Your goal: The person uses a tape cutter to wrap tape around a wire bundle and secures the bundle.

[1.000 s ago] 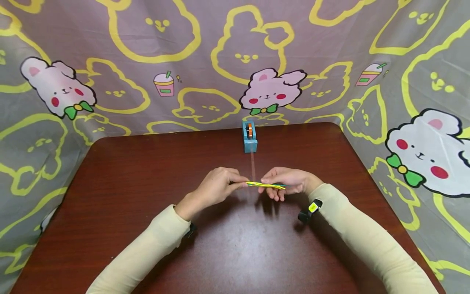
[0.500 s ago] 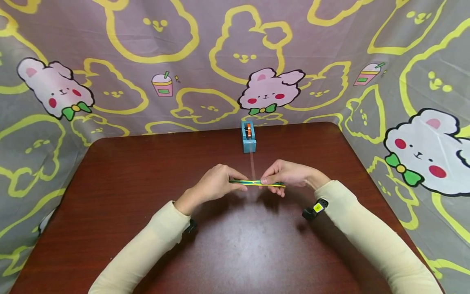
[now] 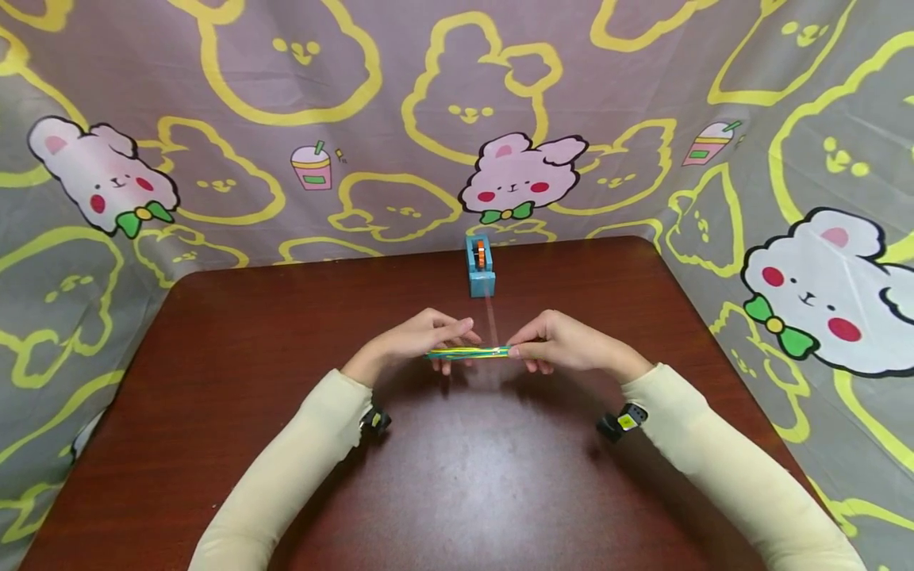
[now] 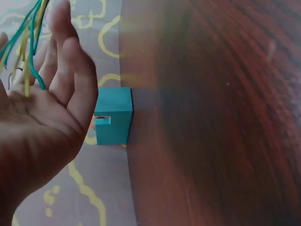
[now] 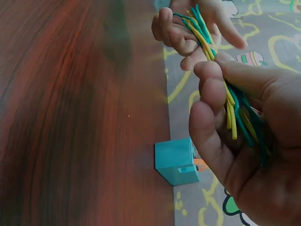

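A bundle of thin green and yellow wires [image 3: 464,353] lies crosswise between the two hands in the head view. My right hand [image 3: 564,342] pinches it near its middle between thumb and fingers; in the right wrist view its loose ends [image 5: 233,127] run down over that palm. My left hand [image 3: 417,335] is spread around the other end, thumb lifted away from it. Wire ends [image 4: 35,70] fan out above the left palm in the left wrist view. A clear tape strip [image 3: 489,313] stretches from the blue tape dispenser [image 3: 481,284] down to the bundle.
The dispenser, with an orange core [image 3: 481,254], stands at the back of the dark wooden table [image 3: 286,317]. A patterned cloth [image 3: 400,143] with bunny drawings hangs behind and along the sides. Black cameras [image 3: 621,422] sit under both wrists.
The bundle has shifted left through the hands. My left hand, which pinched its end, has let go and opened; my right hand, looser before, now pinches the bundle.
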Action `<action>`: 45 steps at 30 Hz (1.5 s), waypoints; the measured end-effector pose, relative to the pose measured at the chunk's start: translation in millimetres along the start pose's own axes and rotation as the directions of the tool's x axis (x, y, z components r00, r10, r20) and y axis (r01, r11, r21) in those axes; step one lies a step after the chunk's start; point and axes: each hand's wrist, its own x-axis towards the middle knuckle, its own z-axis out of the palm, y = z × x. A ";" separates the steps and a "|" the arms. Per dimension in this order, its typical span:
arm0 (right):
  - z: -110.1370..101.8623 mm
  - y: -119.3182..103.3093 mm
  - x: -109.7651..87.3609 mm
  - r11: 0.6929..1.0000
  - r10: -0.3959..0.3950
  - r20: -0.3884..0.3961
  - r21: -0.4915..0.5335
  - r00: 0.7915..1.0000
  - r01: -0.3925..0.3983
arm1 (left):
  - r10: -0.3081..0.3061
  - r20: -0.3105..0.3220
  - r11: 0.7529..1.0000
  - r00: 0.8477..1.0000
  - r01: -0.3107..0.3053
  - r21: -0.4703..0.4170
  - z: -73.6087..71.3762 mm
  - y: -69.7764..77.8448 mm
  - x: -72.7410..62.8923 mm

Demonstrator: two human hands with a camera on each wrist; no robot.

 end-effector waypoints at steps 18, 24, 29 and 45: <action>15.6 3.0 -5.1 0.809 -0.379 -0.131 -0.527 0.916 0.260 | -0.135 0.297 0.952 0.945 0.207 -0.225 2.6 -8.5 17.5; 18.3 6.8 -7.2 0.757 -0.424 -0.163 -0.603 0.891 0.250 | -0.106 0.313 0.958 0.944 0.181 -0.221 1.3 -5.5 16.5; 18.2 6.9 -6.2 0.719 -0.452 -0.170 -0.650 0.875 0.245 | -0.120 0.315 0.964 0.941 0.187 -0.190 -0.5 -1.0 13.7; -0.3 16.2 7.0 0.991 -0.062 -0.340 -0.132 0.938 0.018 | -0.058 0.047 0.997 0.997 0.056 0.054 5.4 6.5 0.5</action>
